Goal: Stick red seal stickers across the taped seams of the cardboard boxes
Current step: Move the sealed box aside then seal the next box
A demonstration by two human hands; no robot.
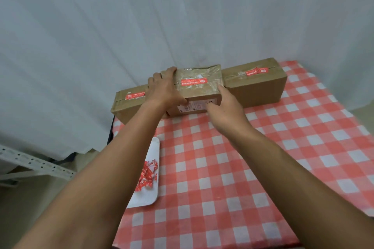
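Three cardboard boxes stand in a row at the far edge of the table. The middle box (199,89), wrapped in clear tape, carries a red seal sticker (194,82) across its top seam. My left hand (165,88) grips its left end, fingers over the top edge. My right hand (226,107) presses against its right front corner. The left box (126,105) has a red sticker (135,95) on top, partly behind my left wrist. The right box (257,85) bears a red sticker (257,71) on its taped seam.
A white tray (150,198) with several loose red stickers (146,176) lies at the table's left edge, partly under my left forearm. The red-and-white checked tablecloth (232,168) covers the table. A white curtain hangs behind; a perforated metal shelf rail (34,162) sits lower left.
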